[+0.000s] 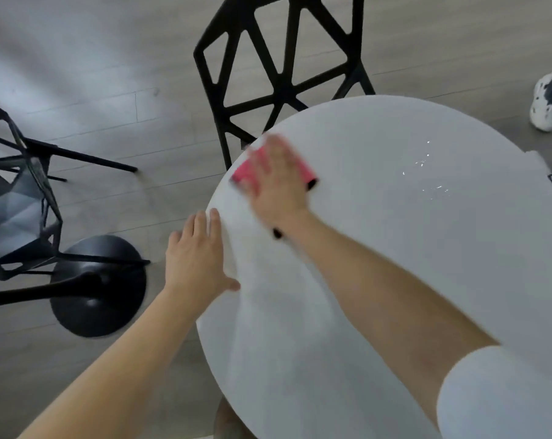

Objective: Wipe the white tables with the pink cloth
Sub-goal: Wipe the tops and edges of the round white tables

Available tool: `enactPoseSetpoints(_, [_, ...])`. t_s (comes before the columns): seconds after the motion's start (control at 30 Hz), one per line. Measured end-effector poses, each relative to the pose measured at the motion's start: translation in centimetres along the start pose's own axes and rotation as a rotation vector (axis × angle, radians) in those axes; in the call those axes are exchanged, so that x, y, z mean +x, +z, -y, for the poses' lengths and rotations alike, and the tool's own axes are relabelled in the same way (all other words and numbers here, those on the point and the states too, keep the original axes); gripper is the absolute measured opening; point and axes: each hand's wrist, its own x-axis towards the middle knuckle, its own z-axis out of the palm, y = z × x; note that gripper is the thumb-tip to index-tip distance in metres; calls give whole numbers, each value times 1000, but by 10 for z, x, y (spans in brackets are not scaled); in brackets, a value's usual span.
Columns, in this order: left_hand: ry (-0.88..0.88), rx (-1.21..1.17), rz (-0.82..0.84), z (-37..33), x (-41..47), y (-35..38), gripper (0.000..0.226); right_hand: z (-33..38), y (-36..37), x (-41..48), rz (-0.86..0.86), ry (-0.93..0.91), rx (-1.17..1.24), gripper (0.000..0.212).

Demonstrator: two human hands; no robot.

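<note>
Single head-worn view, steeply downward, close over the white table [426,217].

White table [395,248]: pink cloth [248,173], perhaps droplets [422,163]

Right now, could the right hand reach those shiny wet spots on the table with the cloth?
Probably yes. The right hand presses the pink cloth flat on the white table, and only bare tabletop lies between it and the wet spots.

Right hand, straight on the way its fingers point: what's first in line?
The right hand, flat on the pink cloth, points off the white table; the black chair just beyond is probably first, though it may sit below hand height.
</note>
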Motion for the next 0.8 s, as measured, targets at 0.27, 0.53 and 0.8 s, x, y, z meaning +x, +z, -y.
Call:
enactPoseSetpoints(0.27, [94,37,48,-45,28,-36,161,-96,-28,17,41,-9,-122,70])
enactPoseSetpoints(0.53, [274,-26,26,-103,76,-50,161,-228,-58,17,-97,722,-114,78])
enactPoseSetpoints(0.8, [249,7,68,-106,79,-47,162,-70,-26,71,-1,82,-117,71])
